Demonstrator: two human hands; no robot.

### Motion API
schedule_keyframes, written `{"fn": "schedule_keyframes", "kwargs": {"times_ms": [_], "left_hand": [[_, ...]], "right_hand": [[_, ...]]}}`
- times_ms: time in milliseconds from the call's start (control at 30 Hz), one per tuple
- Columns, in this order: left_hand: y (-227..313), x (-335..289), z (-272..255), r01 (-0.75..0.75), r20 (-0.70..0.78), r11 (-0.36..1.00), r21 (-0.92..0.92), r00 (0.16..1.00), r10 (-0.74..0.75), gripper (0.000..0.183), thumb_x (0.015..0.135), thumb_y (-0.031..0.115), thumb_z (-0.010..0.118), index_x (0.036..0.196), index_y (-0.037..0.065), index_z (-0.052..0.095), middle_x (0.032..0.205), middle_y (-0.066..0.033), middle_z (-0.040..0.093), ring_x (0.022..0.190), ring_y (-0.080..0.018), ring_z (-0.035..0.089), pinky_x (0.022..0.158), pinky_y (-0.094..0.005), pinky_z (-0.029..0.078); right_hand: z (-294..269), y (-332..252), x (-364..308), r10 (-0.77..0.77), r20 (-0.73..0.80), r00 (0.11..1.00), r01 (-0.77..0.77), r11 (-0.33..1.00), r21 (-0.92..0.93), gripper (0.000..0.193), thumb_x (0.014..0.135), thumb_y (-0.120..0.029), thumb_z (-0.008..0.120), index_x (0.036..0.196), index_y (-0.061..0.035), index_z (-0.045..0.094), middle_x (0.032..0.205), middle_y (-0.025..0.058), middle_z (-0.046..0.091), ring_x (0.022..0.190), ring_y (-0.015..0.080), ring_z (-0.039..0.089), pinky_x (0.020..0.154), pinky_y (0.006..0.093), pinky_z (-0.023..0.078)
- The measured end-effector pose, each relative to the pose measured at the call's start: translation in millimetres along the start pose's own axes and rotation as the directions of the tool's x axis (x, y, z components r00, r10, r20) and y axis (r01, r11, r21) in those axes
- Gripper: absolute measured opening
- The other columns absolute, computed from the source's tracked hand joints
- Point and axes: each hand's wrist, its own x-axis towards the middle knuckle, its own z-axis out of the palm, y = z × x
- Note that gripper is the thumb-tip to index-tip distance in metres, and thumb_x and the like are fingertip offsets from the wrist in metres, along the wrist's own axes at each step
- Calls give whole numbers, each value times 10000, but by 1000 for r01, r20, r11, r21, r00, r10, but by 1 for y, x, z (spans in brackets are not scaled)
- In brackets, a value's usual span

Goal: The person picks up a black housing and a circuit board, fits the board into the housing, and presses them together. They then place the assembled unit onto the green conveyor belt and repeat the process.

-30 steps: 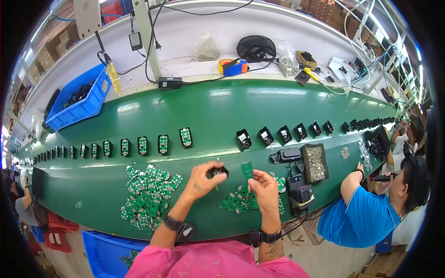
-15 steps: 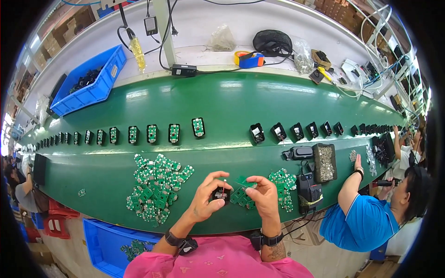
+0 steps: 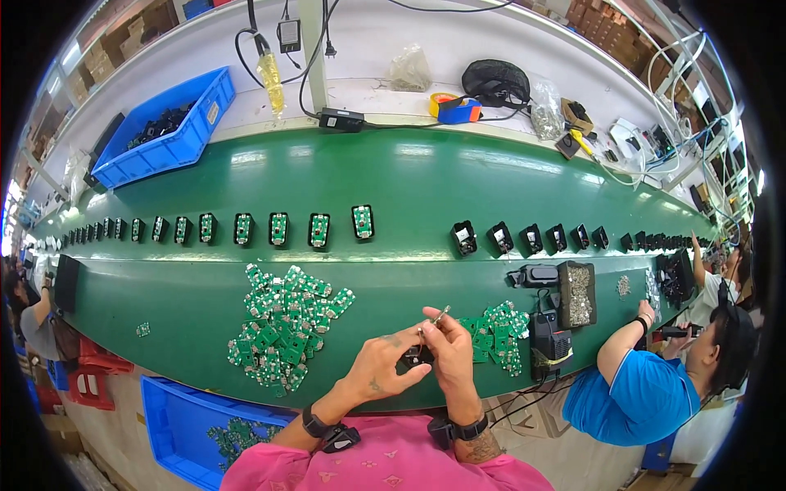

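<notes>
My left hand is closed around a small black plastic case, mostly hidden by the fingers. Pinched in my right hand, a small circuit board shows almost edge-on. Both hands are close together, fingers meeting over the case, just above the green bench near its front edge. Left of them lies a large heap of green circuit boards. A smaller heap of boards sits just right of my right hand.
Cases with boards line the bench at left, open black cases at right. A black device and a tray of small metal parts stand right, beside a co-worker in blue. A blue bin sits below the front edge.
My hands have come together, the right bringing its board to the case and turning it edge-on. The view has shifted slightly. The co-worker's hand has moved away from the small pile of parts.
</notes>
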Motion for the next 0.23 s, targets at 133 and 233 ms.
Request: {"fn": "schedule_keyframes", "kwargs": {"times_ms": [133,233], "left_hand": [[1,-6,-7,-49,-15,999,-3,999,49,419,777,216,742,1151,46,658,1366,-187,571,1045,-341,681,864,-391,556],[-1,-10,-19,96,112,988,-124,990,-82,418,781,238,726,1161,73,671,1399,-171,547,1135,-321,650,931,-380,542]], "right_hand": [[-5,2,2,25,36,999,-26,999,31,418,960,-97,628,1336,61,537,1048,44,637,887,104,621,768,249,534],[-13,0,2,82,58,995,-91,977,190,479,966,-107,612,1391,67,473,1094,72,627,948,148,618,820,303,527]]}}
